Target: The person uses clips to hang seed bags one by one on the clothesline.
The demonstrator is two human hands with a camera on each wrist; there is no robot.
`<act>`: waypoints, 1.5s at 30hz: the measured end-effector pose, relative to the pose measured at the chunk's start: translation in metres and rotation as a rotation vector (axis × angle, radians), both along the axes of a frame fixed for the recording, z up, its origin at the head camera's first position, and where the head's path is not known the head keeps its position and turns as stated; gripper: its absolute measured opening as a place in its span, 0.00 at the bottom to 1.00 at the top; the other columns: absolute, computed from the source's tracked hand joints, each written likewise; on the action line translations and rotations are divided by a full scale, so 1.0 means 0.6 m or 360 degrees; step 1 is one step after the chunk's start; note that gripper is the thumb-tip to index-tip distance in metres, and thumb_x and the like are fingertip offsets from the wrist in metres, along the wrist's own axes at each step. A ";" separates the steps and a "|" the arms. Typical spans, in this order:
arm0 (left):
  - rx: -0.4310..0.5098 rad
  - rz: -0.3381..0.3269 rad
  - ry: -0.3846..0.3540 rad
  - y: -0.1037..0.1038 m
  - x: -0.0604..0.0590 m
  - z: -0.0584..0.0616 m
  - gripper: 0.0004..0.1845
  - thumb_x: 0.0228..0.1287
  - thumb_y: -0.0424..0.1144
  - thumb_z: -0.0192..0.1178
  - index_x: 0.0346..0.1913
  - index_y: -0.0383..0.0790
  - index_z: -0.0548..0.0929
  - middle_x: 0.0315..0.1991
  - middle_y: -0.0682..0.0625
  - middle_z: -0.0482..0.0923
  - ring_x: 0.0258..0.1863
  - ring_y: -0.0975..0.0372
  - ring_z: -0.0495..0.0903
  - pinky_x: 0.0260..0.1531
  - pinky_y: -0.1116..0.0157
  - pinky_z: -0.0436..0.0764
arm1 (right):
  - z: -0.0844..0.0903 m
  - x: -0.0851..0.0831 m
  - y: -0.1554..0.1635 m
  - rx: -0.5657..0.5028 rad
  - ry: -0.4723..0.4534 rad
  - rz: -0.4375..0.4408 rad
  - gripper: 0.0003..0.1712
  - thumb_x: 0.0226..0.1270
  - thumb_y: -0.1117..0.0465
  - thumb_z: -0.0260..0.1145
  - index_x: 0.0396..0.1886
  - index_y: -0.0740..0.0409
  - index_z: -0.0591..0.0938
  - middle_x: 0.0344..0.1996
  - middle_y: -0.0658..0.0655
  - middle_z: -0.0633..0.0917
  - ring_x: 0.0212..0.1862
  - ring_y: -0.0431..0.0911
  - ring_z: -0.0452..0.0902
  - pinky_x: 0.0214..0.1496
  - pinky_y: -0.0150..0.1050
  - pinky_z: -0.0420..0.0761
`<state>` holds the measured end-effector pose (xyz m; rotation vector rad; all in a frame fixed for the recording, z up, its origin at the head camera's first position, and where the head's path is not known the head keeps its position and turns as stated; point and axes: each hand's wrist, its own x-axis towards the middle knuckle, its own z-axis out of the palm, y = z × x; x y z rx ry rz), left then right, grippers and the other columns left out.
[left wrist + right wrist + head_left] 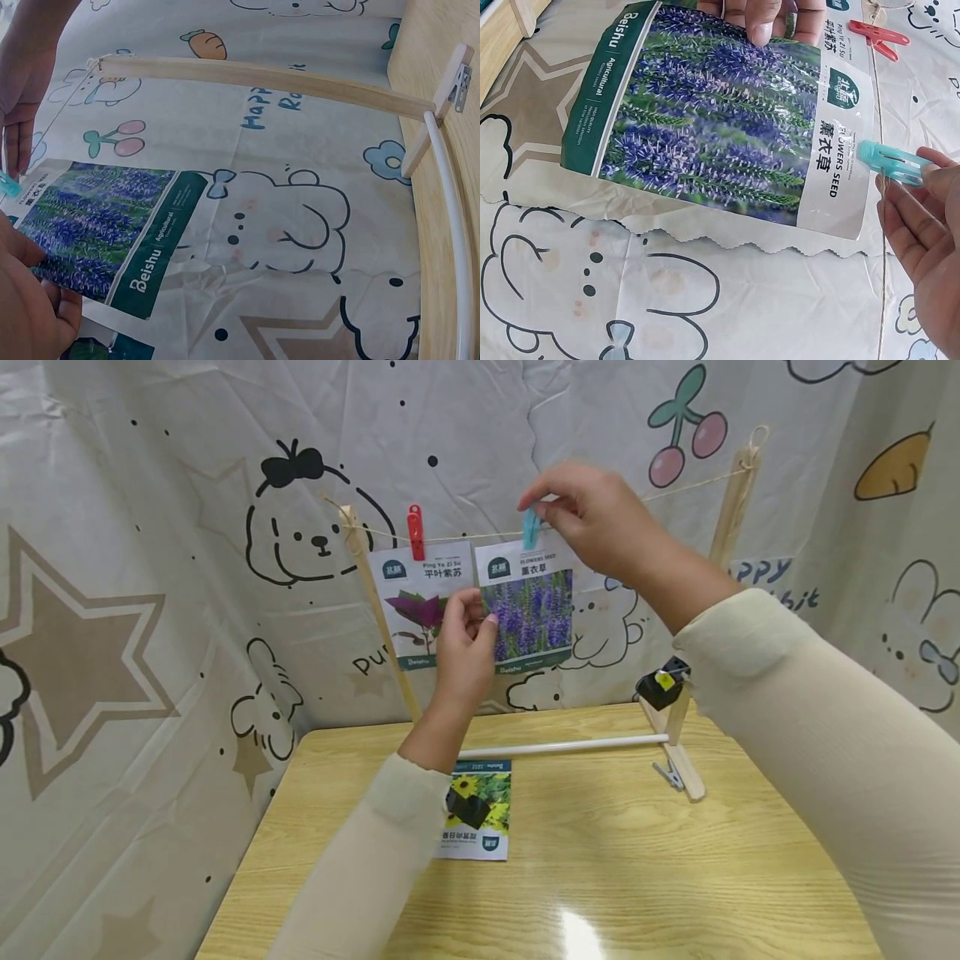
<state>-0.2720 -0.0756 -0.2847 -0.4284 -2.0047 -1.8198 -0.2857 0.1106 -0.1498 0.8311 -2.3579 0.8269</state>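
A lavender seed packet [536,610] hangs upright at a thin string [450,538]. My left hand [467,647] pinches its left edge, thumb on the printed front in the right wrist view. At the packet's top, my right hand [600,514] pinches a light blue clothespin [892,161] between thumb and fingers. The clothespin's tip lies over the packet's top edge, by the string. Beside it on the left, a second seed packet [392,578] with a purple-leaved plant hangs from a red clothespin [416,532]; my left hand partly covers this packet.
Two wooden posts, left [372,585] and right [731,514], hold the string. A white rod [570,746] runs low across the frame above the wooden table [615,843]. A sunflower seed packet [487,852] lies there, and a grey clip [670,775] sits at the right foot.
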 end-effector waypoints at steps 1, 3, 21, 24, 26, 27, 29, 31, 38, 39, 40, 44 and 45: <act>0.0003 0.0001 0.0002 0.000 0.000 0.000 0.16 0.78 0.30 0.49 0.65 0.38 0.67 0.52 0.47 0.70 0.48 0.62 0.70 0.51 0.67 0.72 | 0.000 0.000 0.000 0.0004 -0.0002 -0.0003 0.14 0.79 0.65 0.54 0.53 0.57 0.85 0.57 0.57 0.82 0.57 0.48 0.77 0.62 0.44 0.78; 0.0008 0.0005 0.0009 0.000 -0.001 -0.001 0.16 0.78 0.30 0.49 0.64 0.38 0.67 0.52 0.47 0.70 0.47 0.62 0.70 0.50 0.67 0.72 | 0.000 0.001 -0.001 0.0006 -0.0011 -0.0004 0.14 0.79 0.65 0.54 0.54 0.57 0.85 0.57 0.57 0.83 0.57 0.48 0.77 0.61 0.44 0.77; -0.0017 0.0027 -0.0019 0.001 0.002 -0.001 0.17 0.77 0.31 0.49 0.65 0.38 0.68 0.52 0.47 0.70 0.47 0.62 0.70 0.50 0.66 0.72 | -0.005 0.001 -0.002 0.0042 -0.0036 0.0016 0.14 0.79 0.66 0.55 0.54 0.58 0.85 0.56 0.59 0.84 0.52 0.50 0.80 0.56 0.45 0.78; -0.0028 0.0043 -0.0025 0.001 0.001 -0.003 0.17 0.77 0.31 0.50 0.64 0.37 0.68 0.51 0.47 0.70 0.46 0.61 0.70 0.49 0.66 0.72 | -0.008 0.000 -0.003 0.0053 -0.0024 0.0010 0.15 0.78 0.67 0.55 0.54 0.59 0.85 0.56 0.60 0.84 0.52 0.50 0.79 0.56 0.45 0.78; -0.0037 0.0050 -0.0032 0.002 0.001 -0.004 0.16 0.77 0.31 0.50 0.64 0.38 0.68 0.50 0.47 0.70 0.46 0.61 0.70 0.48 0.66 0.72 | -0.009 0.000 -0.003 0.0060 -0.0022 0.0003 0.15 0.78 0.67 0.54 0.55 0.59 0.85 0.56 0.60 0.84 0.52 0.50 0.79 0.57 0.45 0.78; -0.0042 0.0057 -0.0037 0.002 0.001 -0.004 0.16 0.77 0.31 0.50 0.64 0.38 0.68 0.50 0.47 0.70 0.45 0.61 0.71 0.47 0.66 0.72 | -0.010 0.000 -0.003 0.0059 -0.0021 0.0002 0.15 0.78 0.67 0.54 0.55 0.59 0.85 0.56 0.60 0.84 0.53 0.50 0.79 0.57 0.45 0.78; -0.0052 0.0069 -0.0049 0.002 0.002 -0.005 0.16 0.77 0.32 0.50 0.64 0.38 0.69 0.50 0.47 0.71 0.46 0.60 0.71 0.47 0.65 0.72 | -0.011 0.000 -0.004 0.0055 -0.0026 0.0004 0.15 0.78 0.68 0.54 0.55 0.59 0.84 0.57 0.60 0.83 0.54 0.51 0.80 0.59 0.45 0.79; -0.0067 0.0084 -0.0058 0.003 0.002 -0.006 0.16 0.77 0.33 0.50 0.64 0.38 0.69 0.50 0.46 0.72 0.46 0.59 0.72 0.47 0.65 0.73 | -0.012 0.000 -0.004 0.0062 -0.0029 0.0013 0.16 0.77 0.68 0.54 0.56 0.60 0.84 0.57 0.60 0.82 0.55 0.52 0.80 0.61 0.45 0.79; -0.0132 0.0158 -0.0065 0.003 0.003 -0.009 0.15 0.76 0.34 0.51 0.62 0.40 0.72 0.52 0.43 0.75 0.49 0.55 0.75 0.51 0.61 0.76 | -0.015 -0.001 -0.006 0.0088 -0.0011 0.0022 0.17 0.78 0.67 0.54 0.59 0.60 0.82 0.60 0.61 0.80 0.57 0.52 0.81 0.63 0.45 0.79; -0.0138 0.0164 -0.0062 0.003 0.002 -0.009 0.15 0.76 0.34 0.51 0.62 0.40 0.72 0.52 0.43 0.75 0.49 0.55 0.76 0.51 0.60 0.76 | -0.014 -0.001 -0.006 0.0082 -0.0013 0.0022 0.17 0.78 0.67 0.54 0.59 0.60 0.82 0.60 0.61 0.80 0.57 0.52 0.81 0.63 0.45 0.79; -0.0144 0.0170 -0.0061 0.003 0.002 -0.009 0.15 0.76 0.35 0.52 0.62 0.40 0.72 0.53 0.43 0.76 0.50 0.54 0.76 0.51 0.60 0.76 | -0.015 -0.001 -0.006 0.0076 -0.0015 0.0022 0.17 0.78 0.67 0.54 0.59 0.60 0.82 0.60 0.61 0.80 0.57 0.52 0.81 0.63 0.45 0.80; -0.0162 0.0187 -0.0069 0.001 0.003 -0.009 0.15 0.76 0.36 0.52 0.62 0.41 0.73 0.54 0.43 0.76 0.50 0.54 0.76 0.51 0.59 0.77 | -0.015 0.000 -0.005 0.0050 -0.0038 0.0022 0.17 0.78 0.66 0.55 0.60 0.59 0.81 0.61 0.59 0.80 0.57 0.51 0.82 0.64 0.45 0.79; -0.0164 0.0186 -0.0076 0.000 0.003 -0.009 0.16 0.77 0.37 0.52 0.63 0.41 0.73 0.54 0.43 0.76 0.50 0.54 0.76 0.51 0.59 0.77 | -0.015 0.000 -0.005 0.0048 -0.0043 0.0022 0.17 0.78 0.65 0.55 0.60 0.59 0.81 0.61 0.59 0.80 0.58 0.51 0.82 0.64 0.44 0.79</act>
